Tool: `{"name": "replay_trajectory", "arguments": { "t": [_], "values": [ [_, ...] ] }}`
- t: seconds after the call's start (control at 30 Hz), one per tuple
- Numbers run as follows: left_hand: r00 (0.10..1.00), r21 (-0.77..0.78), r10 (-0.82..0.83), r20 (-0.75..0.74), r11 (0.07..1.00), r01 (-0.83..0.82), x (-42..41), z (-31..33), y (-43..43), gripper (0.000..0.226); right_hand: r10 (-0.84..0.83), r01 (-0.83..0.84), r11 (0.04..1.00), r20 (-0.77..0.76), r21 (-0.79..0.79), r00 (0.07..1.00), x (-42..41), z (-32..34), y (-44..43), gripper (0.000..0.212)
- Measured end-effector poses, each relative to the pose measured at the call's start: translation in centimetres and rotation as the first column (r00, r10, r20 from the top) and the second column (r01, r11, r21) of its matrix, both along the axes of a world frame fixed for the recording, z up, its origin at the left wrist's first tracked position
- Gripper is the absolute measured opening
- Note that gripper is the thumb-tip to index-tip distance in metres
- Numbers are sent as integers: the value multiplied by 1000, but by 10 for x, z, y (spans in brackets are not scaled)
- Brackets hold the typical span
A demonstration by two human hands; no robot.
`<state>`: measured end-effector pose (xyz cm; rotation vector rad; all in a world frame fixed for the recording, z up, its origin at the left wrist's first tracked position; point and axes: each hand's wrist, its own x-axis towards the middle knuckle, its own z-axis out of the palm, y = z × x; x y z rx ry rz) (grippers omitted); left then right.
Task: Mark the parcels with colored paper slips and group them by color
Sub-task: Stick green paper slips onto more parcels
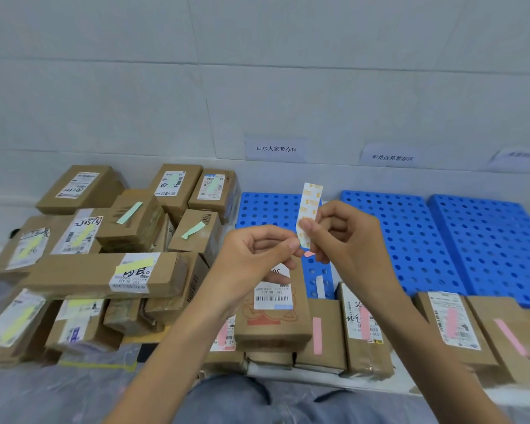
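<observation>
Brown parcels [74, 270] are being shown tagged with pale green slips [129, 212], yellow slips [134, 264] and pink slips [317, 335]; a white strip [311, 197] printed with yellow marks is being held against bright blue pallets [410, 234] patterned with round holes.

The scene is taken by a single wide-angle camera worn on the head, directed forward and down; both forearms are seen entering from the bottom edge; the left hand [257, 252] and right hand [346, 237] are held close before the lens, with the paper slip [309, 203] pinched between them near the centre of the view; the parcels [104, 270] and blue perforated boards [441, 240] are framed just beyond; the upper half is filled by the grey wall [257, 71]; the lap [242, 399] is caught at the bottom edge.
</observation>
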<state>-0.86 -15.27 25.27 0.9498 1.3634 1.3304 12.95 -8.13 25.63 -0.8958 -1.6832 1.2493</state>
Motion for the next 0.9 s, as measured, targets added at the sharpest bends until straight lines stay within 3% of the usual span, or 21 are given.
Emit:
{"name": "replay_trajectory", "arguments": {
  "t": [0.13,0.3,0.4,0.5,0.57,0.9],
  "values": [
    [999,14,34,-43,999,-33,3,3,-4,3,-13,13,999,-5,32,1000,2,4,-10,16],
    [976,94,181,-125,981,-170,15,-3,-6,17,-33,34,999,-62,18,998,-3,2,-22,17],
    [962,115,258,-91,962,-247,17,-4,-7,18,-164,155,947,10,281,986,-7,-8,-31,31],
    [955,141,280,-96,954,-265,15,-5,-8,19,-224,125,843,130,524,966,-10,-19,-37,15],
    [949,161,295,-110,948,-276,13,-5,-10,19,-215,114,843,135,526,967,-11,-24,-38,5],
    [957,180,277,-90,949,-258,15,-5,-15,19,-144,119,924,43,364,989,-14,-21,-42,15]
  ]
}}
